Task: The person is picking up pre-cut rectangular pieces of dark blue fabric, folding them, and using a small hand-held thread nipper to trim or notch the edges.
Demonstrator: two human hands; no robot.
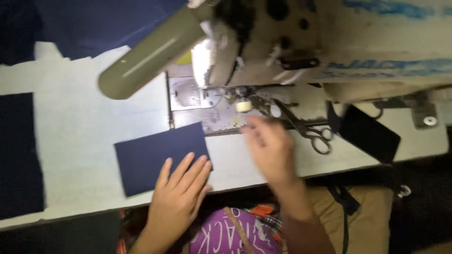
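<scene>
Navy patch (157, 157) flat on the desk (80, 127), just below the needle plate (200, 106). Left hand (176, 195) on its near corner, fingers spread flat. Right hand (270, 148) blurred, open, holding nothing. Looks like lining-up; next needs sliding it under the foot. Scissors (310, 131) to the right. Blue lettering band on the cream machine (376, 42).

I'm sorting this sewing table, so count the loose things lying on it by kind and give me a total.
Navy fabric pieces: 3, one under the left hand at, one at the left edge, one far right
Scissors: 1
Total: 4
The blurred right hand holds nothing I can make out.
</scene>
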